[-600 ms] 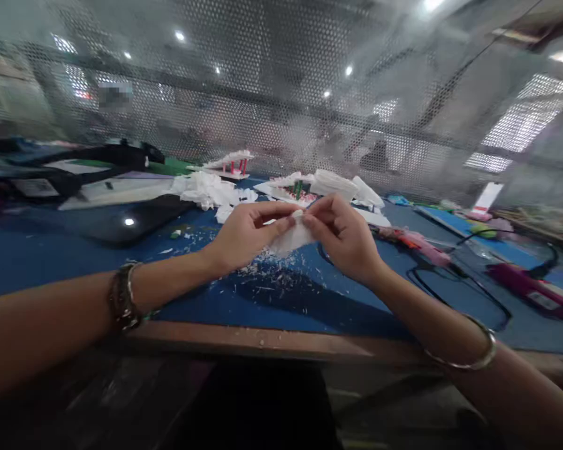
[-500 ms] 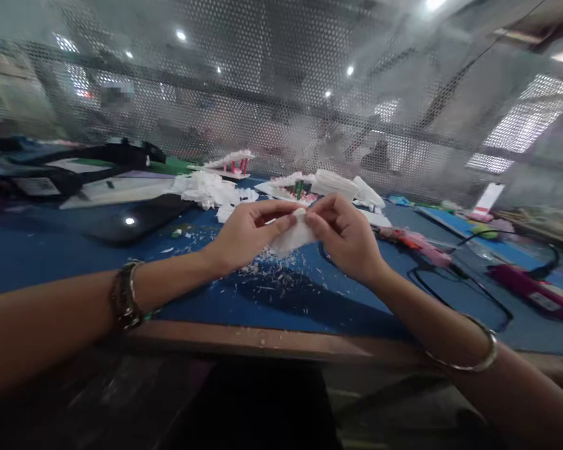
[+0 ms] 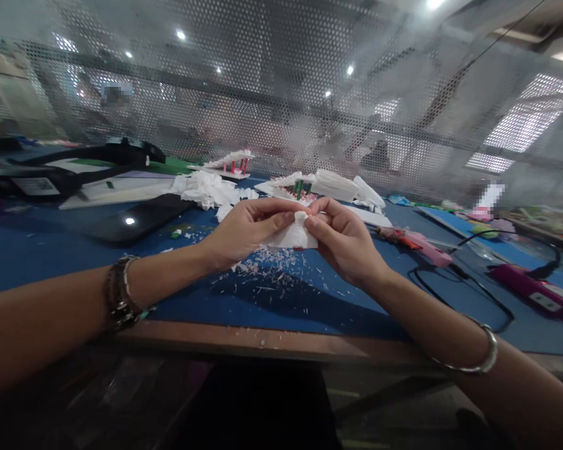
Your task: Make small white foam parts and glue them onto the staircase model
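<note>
Paper, white and creased, flares between left hand and right hand.

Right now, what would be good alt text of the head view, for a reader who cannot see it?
The left hand and right hand pinch a white piece above a blue table sprinkled with white scraps. Beyond them is a crumpled white heap.

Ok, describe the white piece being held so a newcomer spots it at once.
Find the blue tabletop, then the left hand and right hand meeting above it. Pinched between them is the white piece, flaring below a narrow top; unlike the crumpled white pile behind, it's held above the surface.
</note>
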Demonstrator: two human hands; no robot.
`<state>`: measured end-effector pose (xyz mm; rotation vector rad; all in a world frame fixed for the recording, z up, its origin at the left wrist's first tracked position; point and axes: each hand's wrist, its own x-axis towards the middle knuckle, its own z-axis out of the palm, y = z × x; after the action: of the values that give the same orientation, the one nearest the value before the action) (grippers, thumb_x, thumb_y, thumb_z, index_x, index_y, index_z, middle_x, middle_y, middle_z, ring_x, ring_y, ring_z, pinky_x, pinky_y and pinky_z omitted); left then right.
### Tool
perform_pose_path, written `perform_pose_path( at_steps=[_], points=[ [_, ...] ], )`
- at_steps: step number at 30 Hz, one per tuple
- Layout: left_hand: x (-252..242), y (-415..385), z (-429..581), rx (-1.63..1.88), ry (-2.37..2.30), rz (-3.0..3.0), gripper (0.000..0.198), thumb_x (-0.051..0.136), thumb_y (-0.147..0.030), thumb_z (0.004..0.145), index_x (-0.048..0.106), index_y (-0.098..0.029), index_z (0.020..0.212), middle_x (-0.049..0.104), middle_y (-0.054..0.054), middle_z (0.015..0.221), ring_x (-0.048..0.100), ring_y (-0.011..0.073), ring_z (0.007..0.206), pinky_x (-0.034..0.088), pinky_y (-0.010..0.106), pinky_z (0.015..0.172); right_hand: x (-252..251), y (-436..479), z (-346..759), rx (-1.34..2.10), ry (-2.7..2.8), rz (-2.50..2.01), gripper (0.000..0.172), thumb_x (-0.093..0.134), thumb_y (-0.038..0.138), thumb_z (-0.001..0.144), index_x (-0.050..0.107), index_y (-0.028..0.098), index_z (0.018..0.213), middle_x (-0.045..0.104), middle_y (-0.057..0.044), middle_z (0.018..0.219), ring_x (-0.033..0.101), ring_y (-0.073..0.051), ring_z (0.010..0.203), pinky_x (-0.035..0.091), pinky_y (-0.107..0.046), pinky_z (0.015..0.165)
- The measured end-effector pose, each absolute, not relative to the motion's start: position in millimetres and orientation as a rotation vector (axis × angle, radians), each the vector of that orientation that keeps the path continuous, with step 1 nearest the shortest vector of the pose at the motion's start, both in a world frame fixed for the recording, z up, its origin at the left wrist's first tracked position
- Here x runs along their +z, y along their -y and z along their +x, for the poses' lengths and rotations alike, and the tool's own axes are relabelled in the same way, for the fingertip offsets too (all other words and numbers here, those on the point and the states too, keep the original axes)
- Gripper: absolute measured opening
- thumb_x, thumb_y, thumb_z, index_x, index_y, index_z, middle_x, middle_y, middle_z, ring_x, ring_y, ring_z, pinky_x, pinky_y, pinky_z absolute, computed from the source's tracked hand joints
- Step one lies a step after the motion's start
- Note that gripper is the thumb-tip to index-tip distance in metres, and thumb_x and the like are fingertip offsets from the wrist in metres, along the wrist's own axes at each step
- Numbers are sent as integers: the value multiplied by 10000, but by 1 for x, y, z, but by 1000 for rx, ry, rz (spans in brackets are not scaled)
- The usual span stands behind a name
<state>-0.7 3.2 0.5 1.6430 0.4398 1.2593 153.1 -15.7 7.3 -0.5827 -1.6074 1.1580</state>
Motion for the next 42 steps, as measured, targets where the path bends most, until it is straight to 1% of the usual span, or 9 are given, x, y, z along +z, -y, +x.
perform_pose_path(
  at_steps=[4, 7, 9, 11, 16, 23, 35, 38, 42],
  points=[
    [2, -3, -1, 1278, -420, 1614, 273, 633, -213, 686, 574, -200, 953, 639, -26, 714, 571, 80, 572, 429, 162, 490, 9, 17, 152, 1111, 1620, -558, 153, 613, 253, 717, 484, 174, 739, 482, 90, 494, 381, -14, 402, 265, -154, 380],
    [3, -3, -1, 1274, -421, 1616, 153, 623, -187, 693, 570, -173, 836, 602, -36, 651, 549, 68, 554, 425, 156, 496, 11, 17, 152, 1097, 1632, -558, 165, 628, 244, 700, 478, 176, 681, 516, 81, 516, 407, -14, 413, 284, -150, 382],
    [3, -3, -1, 1315, -429, 1687, 47, 613, -174, 701, 573, -150, 708, 592, -20, 668, 548, 70, 607, 436, 158, 547, 12, 17, 152, 1079, 1637, -569, 174, 643, 243, 681, 485, 176, 655, 534, 74, 538, 436, -20, 438, 315, -154, 401],
    [2, -3, -2, 1405, -427, 1785, 49, 612, -164, 700, 579, -146, 668, 591, -4, 721, 550, 85, 695, 444, 167, 608, 13, 17, 153, 1044, 1643, -579, 172, 659, 237, 662, 500, 173, 638, 548, 67, 560, 460, -26, 469, 349, -160, 431],
    [0, -2, -4, 1563, -517, 2051, 29, 592, -164, 721, 618, -149, 724, 608, 19, 743, 552, 104, 708, 440, 191, 600, 13, 15, 155, 913, 1667, -627, 134, 661, 213, 651, 536, 172, 625, 563, 59, 567, 491, -35, 499, 402, -175, 486],
    [1, 4, -4, 1533, -619, 2267, 123, 552, -154, 749, 654, -159, 817, 656, 45, 871, 585, 131, 804, 473, 230, 703, 12, 16, 156, 660, 1697, -730, 105, 647, 188, 655, 548, 166, 630, 590, 40, 604, 534, -52, 556, 436, -174, 506],
    [1, 10, -2, 1342, -696, 2069, 167, 578, -291, 750, 613, -146, 826, 658, 38, 807, 600, 125, 693, 477, 177, 554, 13, 19, 156, 583, 1771, -759, 166, 634, 283, 683, 526, 172, 623, 584, 22, 602, 549, -74, 564, 441, -206, 517],
    [0, 5, -1, 1302, -670, 2044, 171, 589, -307, 739, 598, -150, 803, 647, 37, 783, 593, 119, 653, 460, 172, 514, 14, 19, 157, 521, 1878, -763, 123, 598, 275, 716, 533, 173, 731, 569, 19, 650, 546, -78, 614, 440, -202, 548],
    [1, 1, -1, 1317, -667, 2019, 183, 612, -328, 713, 570, -159, 769, 621, 32, 769, 587, 124, 663, 449, 171, 505, 15, 21, 160, 219, 2112, -800, 268, 596, 256, 711, 511, 187, 956, 527, 36, 673, 514, -79, 630, 432, -200, 582]
  ],
)
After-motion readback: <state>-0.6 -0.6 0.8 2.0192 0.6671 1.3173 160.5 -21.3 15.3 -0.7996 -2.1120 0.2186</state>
